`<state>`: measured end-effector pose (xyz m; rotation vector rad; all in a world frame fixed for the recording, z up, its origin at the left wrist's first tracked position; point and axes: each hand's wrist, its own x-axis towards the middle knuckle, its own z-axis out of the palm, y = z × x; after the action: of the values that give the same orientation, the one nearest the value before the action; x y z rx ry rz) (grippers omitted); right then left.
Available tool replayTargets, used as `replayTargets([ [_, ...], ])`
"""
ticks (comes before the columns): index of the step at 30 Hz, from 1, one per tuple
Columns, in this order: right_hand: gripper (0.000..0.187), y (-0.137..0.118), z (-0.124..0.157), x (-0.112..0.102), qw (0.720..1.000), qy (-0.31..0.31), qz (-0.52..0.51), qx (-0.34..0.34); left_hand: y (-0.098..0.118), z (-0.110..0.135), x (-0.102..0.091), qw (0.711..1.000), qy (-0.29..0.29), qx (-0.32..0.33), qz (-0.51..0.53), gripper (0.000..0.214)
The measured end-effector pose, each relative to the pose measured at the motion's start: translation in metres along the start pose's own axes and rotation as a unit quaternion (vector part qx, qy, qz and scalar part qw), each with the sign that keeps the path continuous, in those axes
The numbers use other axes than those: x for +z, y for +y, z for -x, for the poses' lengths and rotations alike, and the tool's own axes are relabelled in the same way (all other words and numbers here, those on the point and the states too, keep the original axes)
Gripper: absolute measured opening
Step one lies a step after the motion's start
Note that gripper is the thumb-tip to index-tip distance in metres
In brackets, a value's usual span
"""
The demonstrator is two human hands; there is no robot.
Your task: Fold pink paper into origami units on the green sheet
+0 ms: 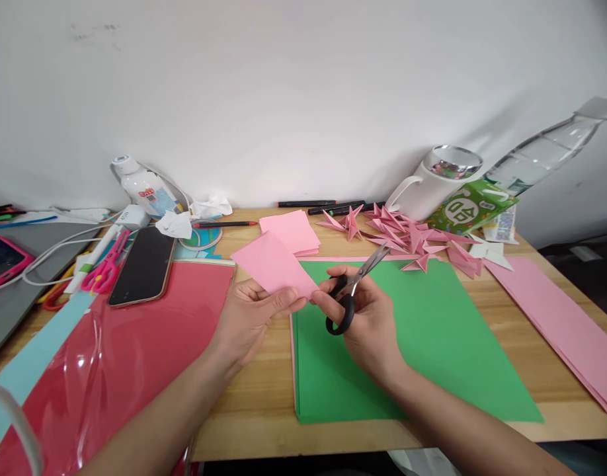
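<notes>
A pink paper square [274, 261] is pinched in my left hand [251, 317], between thumb and fingers, with one corner pointing toward my right hand. My right hand [370, 320] has black-handled scissors [347, 307] hooked on its fingers, blades pointing up and to the right, away from the paper. The right thumb and fingertip touch the paper's right corner. Behind the held sheet lies a small stack of pink squares [296, 228]. Under my right hand is a large green paper sheet [432, 357], lying over pink sheets.
Folded pink paper stars [407, 231] pile up at the back right, near a white mug [432, 185], a green packet [475, 208] and a clear bottle [551, 149]. Pink strips [556, 324] lie far right. On the left are a phone [143, 264], pink scissors [108, 264] and red paper [149, 350] in plastic.
</notes>
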<state>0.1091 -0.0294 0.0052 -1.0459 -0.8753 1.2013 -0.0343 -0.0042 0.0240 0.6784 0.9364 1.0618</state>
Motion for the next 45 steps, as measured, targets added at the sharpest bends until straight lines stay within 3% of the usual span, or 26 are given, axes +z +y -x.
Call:
replayTargets([
  [9,0.030,-0.002,-0.007,-0.004,0.999,-0.020,0.041,0.003,0.005,-0.001,-0.001,0.997,0.066,0.038,-0.003,0.017],
  [12,0.035,-0.004,-0.011,-0.008,0.992,-0.099,0.070,0.044,0.008,-0.004,-0.003,0.997,0.062,0.051,0.005,0.015],
  [17,0.040,-0.004,-0.010,-0.011,0.953,-0.268,0.085,0.115,0.012,-0.004,-0.005,0.996,0.067,0.061,0.012,0.016],
  [20,0.042,-0.002,-0.009,-0.013,0.938,-0.315,0.078,0.120,0.013,-0.004,-0.006,0.995,0.079,0.061,0.016,0.017],
  [45,0.041,-0.008,-0.013,-0.018,0.928,-0.325,0.129,0.129,0.011,-0.003,-0.012,0.996,0.071,0.046,-0.018,0.015],
])
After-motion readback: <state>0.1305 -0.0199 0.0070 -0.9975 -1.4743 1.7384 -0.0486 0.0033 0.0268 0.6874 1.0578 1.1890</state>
